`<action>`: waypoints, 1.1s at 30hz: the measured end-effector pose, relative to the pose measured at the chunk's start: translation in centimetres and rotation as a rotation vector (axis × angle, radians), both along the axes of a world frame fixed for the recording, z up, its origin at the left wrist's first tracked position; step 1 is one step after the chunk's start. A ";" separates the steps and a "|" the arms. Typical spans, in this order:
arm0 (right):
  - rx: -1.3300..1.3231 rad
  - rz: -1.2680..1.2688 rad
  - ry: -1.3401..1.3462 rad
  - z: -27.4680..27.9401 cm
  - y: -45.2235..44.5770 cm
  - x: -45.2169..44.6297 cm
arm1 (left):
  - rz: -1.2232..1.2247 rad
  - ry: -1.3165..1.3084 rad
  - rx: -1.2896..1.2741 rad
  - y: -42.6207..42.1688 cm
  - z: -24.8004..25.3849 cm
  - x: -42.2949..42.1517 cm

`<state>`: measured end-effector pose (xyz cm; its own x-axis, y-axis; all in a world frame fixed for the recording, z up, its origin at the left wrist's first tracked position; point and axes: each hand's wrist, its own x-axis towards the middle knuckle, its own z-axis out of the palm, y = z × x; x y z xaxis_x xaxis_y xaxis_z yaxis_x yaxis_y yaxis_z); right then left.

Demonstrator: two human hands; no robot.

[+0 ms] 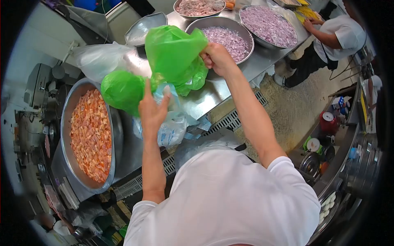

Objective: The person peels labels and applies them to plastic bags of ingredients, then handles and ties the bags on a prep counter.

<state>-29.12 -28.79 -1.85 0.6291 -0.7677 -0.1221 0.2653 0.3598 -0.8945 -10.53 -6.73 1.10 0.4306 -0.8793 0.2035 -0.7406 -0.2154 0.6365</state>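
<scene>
A bright green plastic bag hangs bunched above the steel table, its upper right edge pinched in my right hand. Lower down, a second green bulge, perhaps part of the same bag, spreads to the left. My left hand is in front of it with index finger and thumb stretched apart; its other fingers are hard to make out. Whether the left hand touches the green plastic I cannot tell. Clear plastic bags with blue print lie just beyond the left hand, at the table edge.
To the left stands a large steel basin of diced orange-pink meat. Bowls of chopped purple onion and a bowl of minced meat line the back. A co-worker stands at the upper right. A floor drain grate runs below.
</scene>
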 end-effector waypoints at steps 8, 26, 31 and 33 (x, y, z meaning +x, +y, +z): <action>0.407 0.028 -0.555 1.4 2.7 -0.8 | -0.257 0.059 -0.276 -7.1 -0.3 1.4; 0.205 -0.333 0.302 -10.9 7.1 1.6 | 0.026 0.365 -0.331 -6.4 -5.4 0.9; -0.348 -0.520 0.501 -13.3 6.2 3.5 | 0.018 0.174 -0.327 -6.7 -7.7 -1.3; -0.208 -0.396 0.511 -13.0 5.9 4.1 | 0.047 0.139 -0.188 -7.8 -8.6 -0.5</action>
